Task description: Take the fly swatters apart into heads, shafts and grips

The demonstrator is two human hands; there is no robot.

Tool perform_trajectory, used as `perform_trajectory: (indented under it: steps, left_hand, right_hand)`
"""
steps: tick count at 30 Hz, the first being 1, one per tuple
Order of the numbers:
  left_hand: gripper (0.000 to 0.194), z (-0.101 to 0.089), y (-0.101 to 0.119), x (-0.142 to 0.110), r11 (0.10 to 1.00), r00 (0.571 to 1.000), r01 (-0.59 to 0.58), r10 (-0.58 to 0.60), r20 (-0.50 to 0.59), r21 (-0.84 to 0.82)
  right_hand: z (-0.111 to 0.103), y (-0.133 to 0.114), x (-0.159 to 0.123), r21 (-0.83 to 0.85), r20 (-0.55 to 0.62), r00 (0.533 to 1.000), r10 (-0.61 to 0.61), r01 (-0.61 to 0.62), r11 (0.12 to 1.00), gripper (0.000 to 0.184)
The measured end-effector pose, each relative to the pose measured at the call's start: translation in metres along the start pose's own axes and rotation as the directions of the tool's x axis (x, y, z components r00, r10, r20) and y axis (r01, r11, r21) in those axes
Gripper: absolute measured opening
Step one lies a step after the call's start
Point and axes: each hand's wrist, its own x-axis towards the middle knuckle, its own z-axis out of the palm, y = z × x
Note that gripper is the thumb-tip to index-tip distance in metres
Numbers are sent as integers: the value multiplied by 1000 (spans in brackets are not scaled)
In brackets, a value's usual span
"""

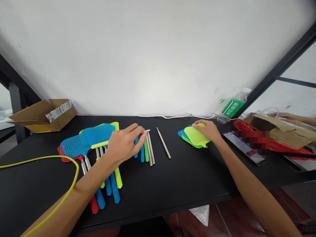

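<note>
My left hand (127, 141) is closed around a fly swatter handle with a yellow grip (99, 144). Its metal rod tip pokes out past the thumb. At the right, my right hand (206, 128) pinches the edge of a yellow-green fly swatter head (197, 135), which lies over blue and green heads. Bare metal rods (150, 149) and blue and green grips (142, 154) lie just beyond my left hand, partly hidden by it. One more metal rod (163, 143) lies apart between my hands. Several whole fly swatters (96, 136) are piled under and left of my left arm.
An opened cardboard box (49, 115) stands at the back left. A yellow cable (77, 174) crosses my left forearm. At the right are a phone (243, 148), a plastic bottle (234, 107) and a red bag (274, 144) with brown packaging. A white cable (172, 117) runs along the wall.
</note>
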Motion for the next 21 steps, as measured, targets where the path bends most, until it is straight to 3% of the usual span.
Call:
perform_trajectory:
  steps: [3,8,21]
  left_hand:
    - [37,0,0,0,1000,1000,-15,15,3,9]
    - [44,0,-1,0,998,998,-60,60,22,18]
    - [41,2,1,-1,995,997,-71,72,3,-65]
  right_hand:
    - [4,1,-2,-107,-36,994,-100,96,990,33]
    - [9,-4,-6,-102,-54,976,-213,207,973,31]
    - [10,-17,-11,-21,-150,946,-288,289,957,26]
